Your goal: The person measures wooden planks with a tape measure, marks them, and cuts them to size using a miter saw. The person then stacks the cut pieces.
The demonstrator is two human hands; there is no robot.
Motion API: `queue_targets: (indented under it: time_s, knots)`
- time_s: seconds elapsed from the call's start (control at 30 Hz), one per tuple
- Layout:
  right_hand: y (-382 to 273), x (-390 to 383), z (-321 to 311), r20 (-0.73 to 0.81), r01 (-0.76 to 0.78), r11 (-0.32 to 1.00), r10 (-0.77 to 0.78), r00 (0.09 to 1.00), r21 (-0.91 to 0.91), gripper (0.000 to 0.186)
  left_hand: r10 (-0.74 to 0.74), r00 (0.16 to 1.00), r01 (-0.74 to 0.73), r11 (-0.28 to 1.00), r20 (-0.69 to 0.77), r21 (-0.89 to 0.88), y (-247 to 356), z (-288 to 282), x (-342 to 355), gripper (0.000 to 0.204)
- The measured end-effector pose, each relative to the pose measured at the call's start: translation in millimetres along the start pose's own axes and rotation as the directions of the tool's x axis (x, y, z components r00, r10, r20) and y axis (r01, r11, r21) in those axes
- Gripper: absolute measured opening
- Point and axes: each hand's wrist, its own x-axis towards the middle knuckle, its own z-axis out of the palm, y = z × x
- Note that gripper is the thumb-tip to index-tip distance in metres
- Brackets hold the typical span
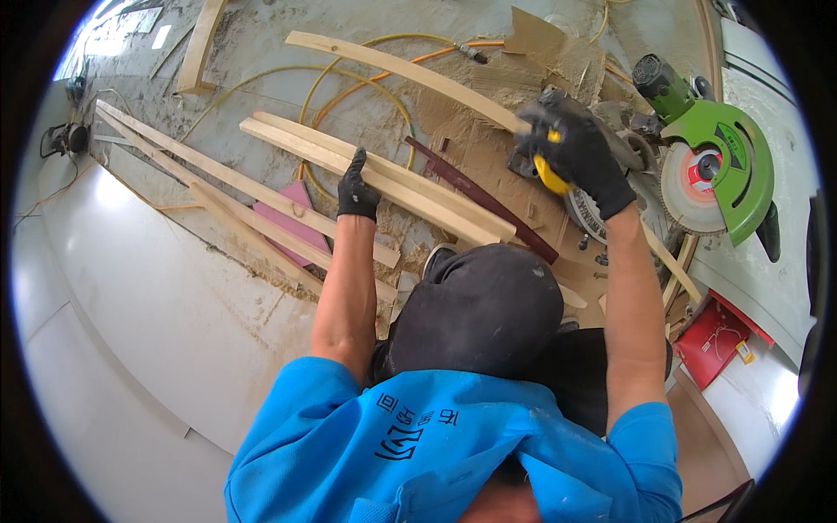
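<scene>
My gloved left hand [359, 185] is closed on a pair of pale wooden strips [436, 202] lying diagonally across the middle. My gloved right hand [584, 152] grips a yellow-and-black object [554, 174], blurred and partly hidden, over a saw with a silver base [582, 213]. Just behind that hand, a long pale board [392, 65] runs toward the upper left. Below the strips in my left hand, a dark red-brown bar [532, 240] lies on sawdust-covered cardboard.
More strips [218, 170] and a pink board [283, 240] lie left. Yellow hoses [244, 77] loop behind. A green circular saw [732, 148] stands on a pale surface at right, above a red box [706, 336]. A wooden piece [199, 48] is at upper left.
</scene>
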Motion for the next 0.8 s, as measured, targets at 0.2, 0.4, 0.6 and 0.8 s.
queue_targets:
  time_s: [0.2, 0.4, 0.6, 0.8]
  knots:
    - [59, -86, 64, 0.650, -0.220, 0.894, 0.438, 0.621, -0.391, 0.099, -0.095, 0.988, 0.094, 0.995, -0.119, -0.019, -7, 4, 36, 0.049]
    - [71, -126, 117, 0.503, -0.508, 0.847, 0.512, 0.696, -0.160, 0.100, 0.047, 0.966, -0.016, 0.992, -0.254, 0.123, -6, 20, 25, 0.043]
    - [69, -115, 142, 0.311, -0.642, 0.758, 0.586, 0.748, 0.116, 0.073, 0.090, 0.967, -0.021, 0.961, -0.238, 0.276, 1, 25, 10, 0.040]
    - [87, -109, 154, 0.201, -0.555, 0.830, 0.535, 0.821, 0.061, 0.050, 0.496, 0.803, -0.090, 0.650, -0.331, 0.755, 61, -1, 33, 0.078]
